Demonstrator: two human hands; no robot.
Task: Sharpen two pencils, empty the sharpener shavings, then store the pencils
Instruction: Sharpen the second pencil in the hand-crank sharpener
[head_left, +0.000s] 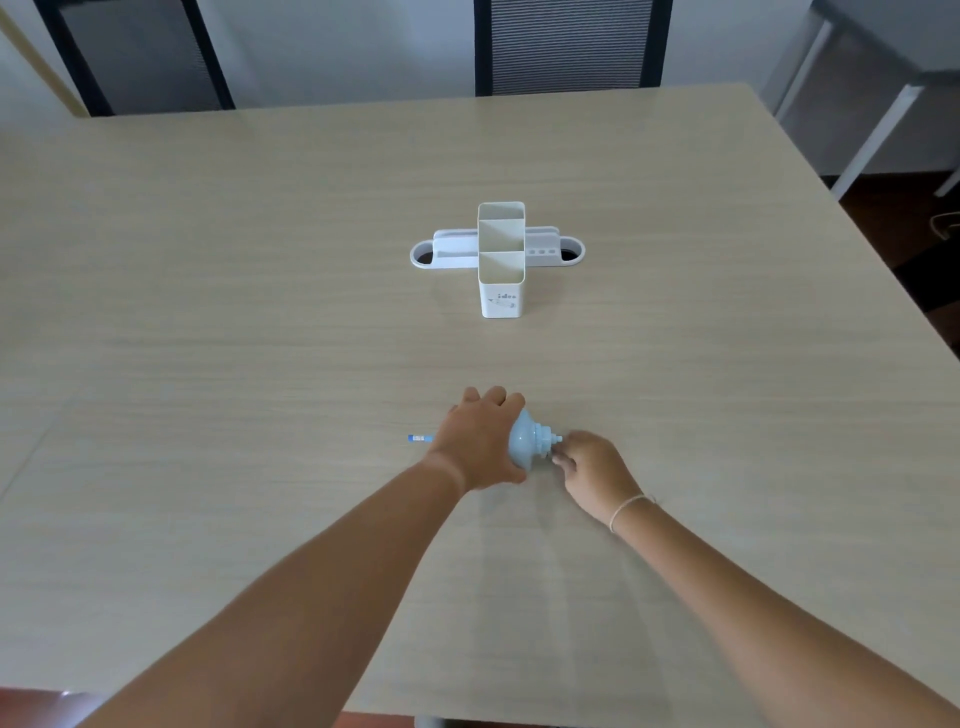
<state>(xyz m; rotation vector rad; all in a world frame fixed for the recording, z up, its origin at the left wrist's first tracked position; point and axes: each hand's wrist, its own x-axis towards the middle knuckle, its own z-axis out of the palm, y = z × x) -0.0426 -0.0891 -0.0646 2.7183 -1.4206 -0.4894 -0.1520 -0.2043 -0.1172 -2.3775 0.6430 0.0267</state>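
Note:
A light blue, round sharpener (525, 441) lies on its side on the table near me. My left hand (480, 441) is wrapped over its left part and holds it down. A blue pencil end (421, 439) sticks out to the left of that hand; the rest of the pencil is hidden under it. My right hand (592, 467) pinches the small crank at the sharpener's right end. A white pen holder (501, 260) with empty upright compartments stands farther back at the table's middle. No second pencil shows.
The light wooden table (260, 338) spreads wide around the hands. Two dark chairs (566, 47) stand behind its far edge. Another desk's white legs (872, 135) are at the right, past the table's right edge.

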